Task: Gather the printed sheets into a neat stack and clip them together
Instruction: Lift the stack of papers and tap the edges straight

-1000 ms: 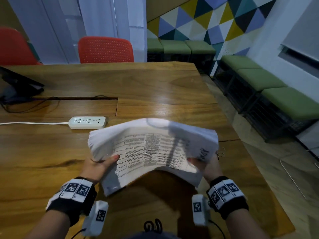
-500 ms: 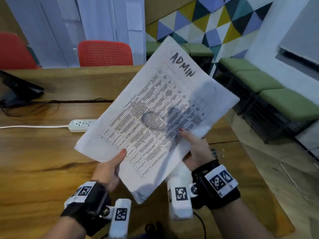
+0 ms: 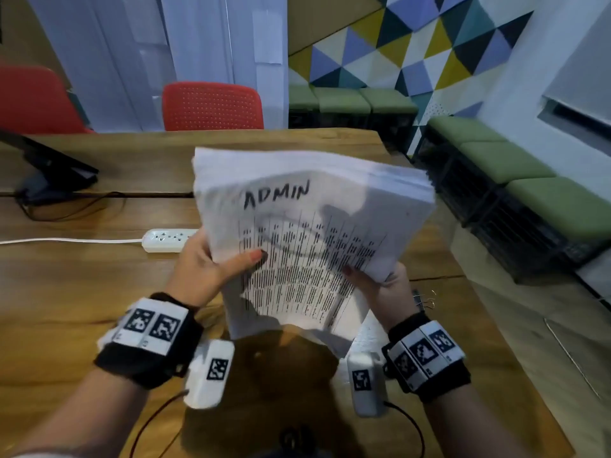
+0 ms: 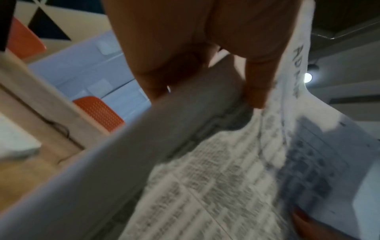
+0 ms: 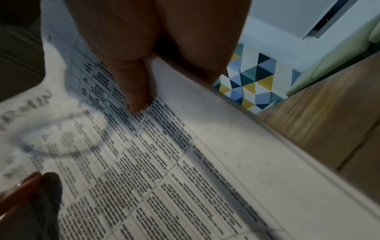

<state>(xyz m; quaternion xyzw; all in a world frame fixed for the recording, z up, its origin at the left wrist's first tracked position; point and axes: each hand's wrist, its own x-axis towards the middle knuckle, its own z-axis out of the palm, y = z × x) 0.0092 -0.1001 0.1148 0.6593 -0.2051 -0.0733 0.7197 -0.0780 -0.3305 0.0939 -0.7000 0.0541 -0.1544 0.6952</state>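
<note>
A thick stack of printed sheets (image 3: 307, 233), its top page headed "ADMIN" by hand, is held upright above the wooden table (image 3: 99, 285). My left hand (image 3: 211, 262) grips its left edge, thumb on the front page and fingers behind. My right hand (image 3: 380, 285) grips the lower right edge the same way. The wrist views show the stack (image 4: 216, 178) (image 5: 185, 162) close up, with each thumb pressed on the print. The sheets' far edges fan slightly at the upper right. A binder clip (image 3: 425, 300) lies on the table just right of my right hand.
A white power strip (image 3: 167, 239) with its cord lies left of the stack. A dark monitor stand (image 3: 49, 176) stands at the far left. Red chairs (image 3: 211, 105) sit behind the table; green benches (image 3: 529, 180) line the right wall. The table's right edge runs near my right wrist.
The stack went from lying bent low over the table to raised and tilted, and now stands nearly square with "ADMIN" on top. Both hands shifted along its edges.
</note>
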